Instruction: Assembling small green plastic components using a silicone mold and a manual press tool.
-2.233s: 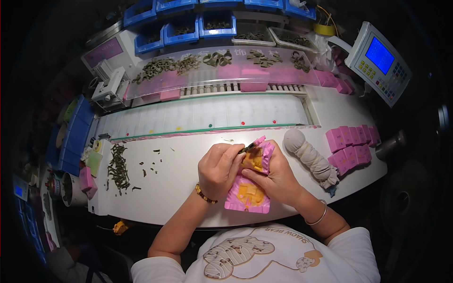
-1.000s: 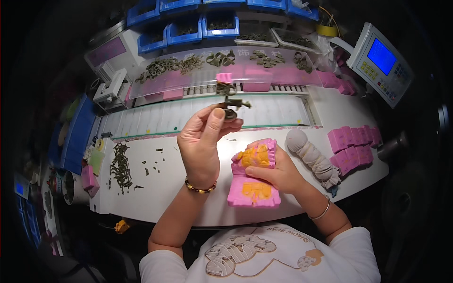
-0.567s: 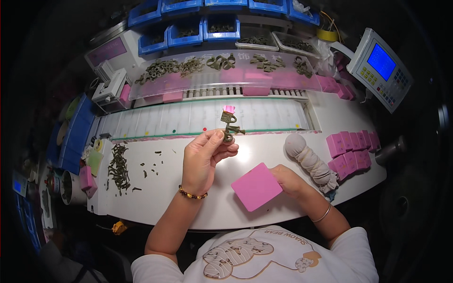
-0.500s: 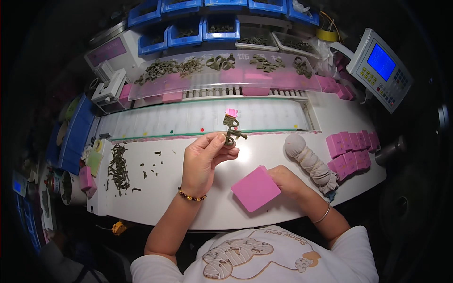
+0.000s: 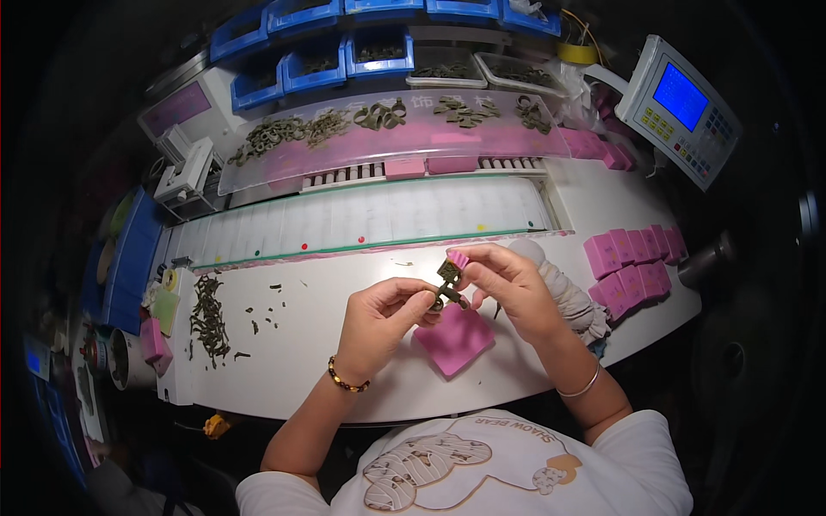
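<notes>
Over the table my left hand (image 5: 379,320) pinches the lower end of a dark green wax-like piece (image 5: 448,293), which has a square part and small rings. A small ridged pink bit (image 5: 459,259) sits at its top end. From the other side my right hand (image 5: 513,291) is closed on that upper end, thumb and forefinger by the pink bit. Flat on the table beneath both hands lies a pink block (image 5: 454,344), partly covered by the fingers.
Small dark green pieces (image 5: 209,318) lie scattered at the left. A white cloth bundle (image 5: 559,288) and rows of pink blocks (image 5: 632,267) are at the right. Behind run a glass-edged white strip (image 5: 361,219), a clear shelf of green parts (image 5: 284,168) and blue bins (image 5: 314,64).
My right hand has put the pink block down on the table and come up to the green piece. The left hand has brought the piece slightly lower and to the right.
</notes>
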The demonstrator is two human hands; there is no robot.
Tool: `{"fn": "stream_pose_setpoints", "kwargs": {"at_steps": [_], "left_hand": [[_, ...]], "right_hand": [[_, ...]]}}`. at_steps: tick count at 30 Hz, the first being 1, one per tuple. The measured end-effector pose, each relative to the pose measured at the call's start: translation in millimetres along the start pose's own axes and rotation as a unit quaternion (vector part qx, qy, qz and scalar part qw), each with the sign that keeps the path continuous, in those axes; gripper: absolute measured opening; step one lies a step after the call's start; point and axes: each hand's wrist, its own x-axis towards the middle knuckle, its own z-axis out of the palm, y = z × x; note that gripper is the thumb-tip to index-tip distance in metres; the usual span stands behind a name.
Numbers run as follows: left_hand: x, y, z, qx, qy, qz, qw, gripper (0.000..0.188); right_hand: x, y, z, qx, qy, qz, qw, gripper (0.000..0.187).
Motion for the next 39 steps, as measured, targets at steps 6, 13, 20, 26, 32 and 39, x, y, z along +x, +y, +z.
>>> {"fn": "stream_pose_setpoints", "kwargs": {"at_steps": [6, 13, 20, 26, 32, 39], "left_hand": [[-1.4, -10.0, 6.6, 0.225, 0.084, 0.131, 0.962, 0.017], [4.6, -10.1, 18.7, 0.070, 0.078, 0.085, 0.991, 0.030], [11.4, -21.1, 17.4, -0.054, 0.064, 0.053, 0.995, 0.027], [10.2, -20.8, 21.1, -0.052, 0.085, 0.077, 0.992, 0.025], [6.8, -18.6, 21.1, -0.020, 0.101, 0.076, 0.992, 0.022], [6.4, -15.6, 23.6, -0.062, 0.104, 0.056, 0.991, 0.020]], "right_hand": [[1.0, 9.2, 14.9, -0.072, 0.058, -0.015, 0.996, 0.016], [-0.4, 16.3, 23.0, -0.083, 0.120, -0.062, 0.987, 0.012], [-4.4, 22.1, 25.1, -0.026, 0.095, -0.005, 0.995, 0.016], [-8.1, 12.9, 21.2, -0.149, 0.100, -0.071, 0.981, 0.014], [-11.6, 16.3, 18.9, -0.166, 0.125, -0.091, 0.974, 0.011], [-13.3, 22.2, 10.9, -0.069, 0.196, -0.103, 0.973, 0.013]]}}
